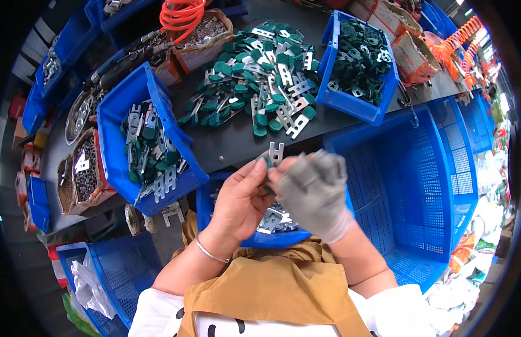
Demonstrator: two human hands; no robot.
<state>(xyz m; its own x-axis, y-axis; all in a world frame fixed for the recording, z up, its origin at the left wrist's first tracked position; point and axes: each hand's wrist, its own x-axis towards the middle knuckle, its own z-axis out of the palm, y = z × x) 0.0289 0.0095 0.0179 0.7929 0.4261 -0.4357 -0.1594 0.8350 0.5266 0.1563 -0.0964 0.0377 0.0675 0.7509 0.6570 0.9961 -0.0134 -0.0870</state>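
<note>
Dark bench (226,143), green-and-silver heap (271,73) at twelve o'clock, blue crate (401,224) at three. Dial centre: my left hand (243,196) pinches one clip (276,150), silver, forked, holed, green below. My gloved right hand (314,191) blurs against it; cannot tell its grip.

The head-worn fisheye looks down closely over the hands (239,199) and workbench (229,145).
</note>
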